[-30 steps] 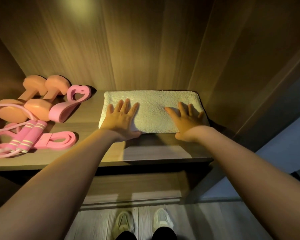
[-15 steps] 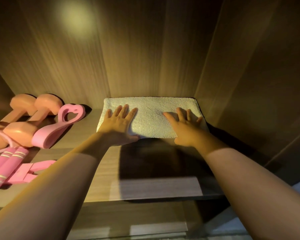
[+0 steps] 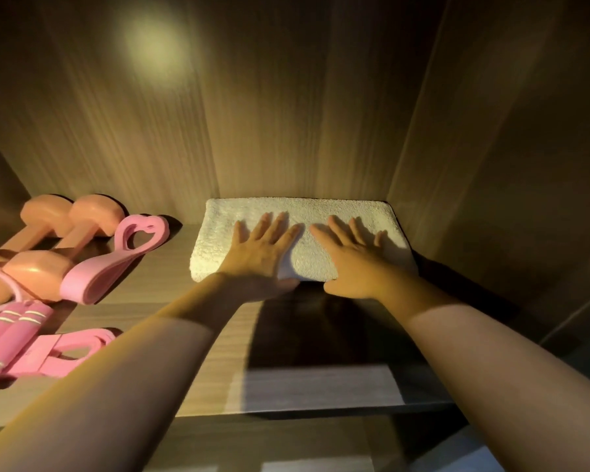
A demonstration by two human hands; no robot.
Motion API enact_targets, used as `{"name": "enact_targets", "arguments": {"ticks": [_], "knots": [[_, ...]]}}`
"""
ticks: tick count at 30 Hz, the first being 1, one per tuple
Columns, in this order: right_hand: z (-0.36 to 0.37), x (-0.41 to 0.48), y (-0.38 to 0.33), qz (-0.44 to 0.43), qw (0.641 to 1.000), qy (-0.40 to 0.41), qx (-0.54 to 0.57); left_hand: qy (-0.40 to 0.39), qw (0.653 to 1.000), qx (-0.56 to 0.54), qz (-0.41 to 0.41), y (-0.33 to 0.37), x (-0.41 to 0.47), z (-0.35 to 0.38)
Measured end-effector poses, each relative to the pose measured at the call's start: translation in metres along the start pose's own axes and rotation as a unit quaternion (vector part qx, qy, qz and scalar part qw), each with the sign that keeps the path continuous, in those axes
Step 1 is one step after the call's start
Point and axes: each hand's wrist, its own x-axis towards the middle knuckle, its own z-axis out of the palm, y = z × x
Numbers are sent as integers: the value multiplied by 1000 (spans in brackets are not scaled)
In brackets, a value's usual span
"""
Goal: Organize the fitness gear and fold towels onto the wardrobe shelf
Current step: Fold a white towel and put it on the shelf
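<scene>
Two hands, left hand [image 3: 258,252] and right hand [image 3: 353,258], press flat on a folded white towel [image 3: 297,212] against the wardrobe shelf's [image 3: 307,386] back wall. Left of the towel lie orange dumbbells [image 3: 45,247] and pink bands [image 3: 116,260].

left hand [image 3: 259,260] and right hand [image 3: 353,267] slid closer together on towel [image 3: 321,211]

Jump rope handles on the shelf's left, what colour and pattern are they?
The jump rope handles are pink with pale cream bands, best seen in the head view.
</scene>
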Motion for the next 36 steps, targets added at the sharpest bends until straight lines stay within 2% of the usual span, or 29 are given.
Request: {"name": "enact_targets", "arguments": {"ticks": [3,7,10,14,21,25,29,33,36], "knots": [[7,3,8,11,1000,-5,19,-10,999,-13,-29,-13,1,4],[-1,2,26,79,996,-44,23,-46,994,22,-99,-38,-16,-5],[-10,15,20,89,995,12,46,-24,991,-18,-134,-29,-3,-14],[12,25,6,76,994,48,59,-10,994,-22,-108,-6,12,2],[21,17,31,143,984,101,29,11,978,28,-207,-28,4,4],[18,6,28,166,979,100,60,-26,960,-36,-278,-26,-14,-3],[9,-41,6,138,986,76,62,-19,972,-46,-229,-6,-65,-21],[-12,-115,-24,94,993,-25,61,-69,979,-27,-192,33,-127,-56],[-27,-186,-42,56,997,8,55,-27,983,-36,-178,64,-185,-87]]}}
